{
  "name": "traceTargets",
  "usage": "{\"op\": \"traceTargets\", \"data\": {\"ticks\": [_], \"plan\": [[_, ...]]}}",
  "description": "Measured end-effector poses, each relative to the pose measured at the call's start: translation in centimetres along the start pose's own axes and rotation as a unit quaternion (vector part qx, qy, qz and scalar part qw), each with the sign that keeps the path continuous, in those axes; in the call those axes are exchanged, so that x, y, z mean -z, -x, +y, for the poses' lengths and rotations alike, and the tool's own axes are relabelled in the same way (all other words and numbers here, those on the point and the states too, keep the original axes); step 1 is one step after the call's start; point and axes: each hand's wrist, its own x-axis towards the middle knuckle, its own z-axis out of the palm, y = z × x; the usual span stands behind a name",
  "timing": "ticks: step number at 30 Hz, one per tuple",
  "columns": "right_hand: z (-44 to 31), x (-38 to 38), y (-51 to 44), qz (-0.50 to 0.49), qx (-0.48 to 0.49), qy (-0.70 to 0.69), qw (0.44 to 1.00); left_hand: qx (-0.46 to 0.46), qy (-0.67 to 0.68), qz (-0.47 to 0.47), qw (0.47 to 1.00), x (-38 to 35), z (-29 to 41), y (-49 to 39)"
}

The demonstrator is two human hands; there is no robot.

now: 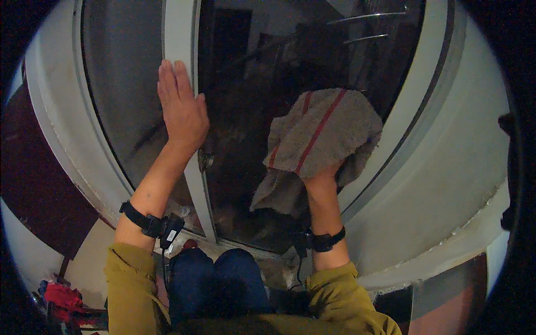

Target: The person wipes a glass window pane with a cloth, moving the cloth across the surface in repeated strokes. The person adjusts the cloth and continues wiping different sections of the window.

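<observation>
My left hand (183,106) lies flat against the white upright frame (181,25) of a glazed door or window, with nothing in it. Its fingers point up and the thumb is slightly apart. A grey-brown towelling cloth (322,130) with red stripes is spread over the dark glass pane (247,104) on the right. My right hand (324,172) holds this cloth at the pane; its fingers are hidden under the fabric. One lower flap of the cloth hangs down left of the wrist.
A small metal latch or lock (205,160) sits on the upright's edge below my left hand. Another glass pane (123,79) is on the left. White wall (452,167) borders the right frame. Red fabric (63,297) lies at lower left. My knees (217,268) are close to the sill.
</observation>
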Motion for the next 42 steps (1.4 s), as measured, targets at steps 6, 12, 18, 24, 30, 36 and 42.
{"op": "traceTargets", "data": {"ticks": [6, 12, 18, 24, 30, 36, 42], "plan": [[-0.6, -2.7, -2.1, -0.046, -0.091, -0.113, 0.988, -0.005, 0.005, 0.014, 1.0, 0.1, -0.1, 0.0], [-3.5, -5.9, -3.9, -0.231, -0.144, -0.143, 0.952, 0.008, 0.007, 0.006, 1.0, 0.1, -0.5, 0.2], [-4.3, -3.1, -8.5, -0.379, 0.006, 0.116, 0.918, 0.011, -0.001, 0.001, 1.0, 0.1, -0.8, 0.0], [0.1, 0.0, -8.6, 0.063, 0.022, -0.072, 0.995, 0.012, -0.001, 0.007, 1.0, 0.3, -0.4, 0.0], [3.3, -0.5, 0.5, -0.096, -0.068, 0.014, 0.993, -0.003, -0.003, 0.017, 1.0, 0.3, -0.4, -0.1], [2.9, -1.3, 9.1, -0.275, -0.153, -0.001, 0.949, 0.0, 0.0, 0.015, 1.0, 0.2, -0.5, 0.0], [4.3, 1.1, 6.1, -0.193, -0.105, 0.082, 0.972, -0.008, -0.011, 0.018, 1.0, 0.0, -0.6, 0.0]]}}
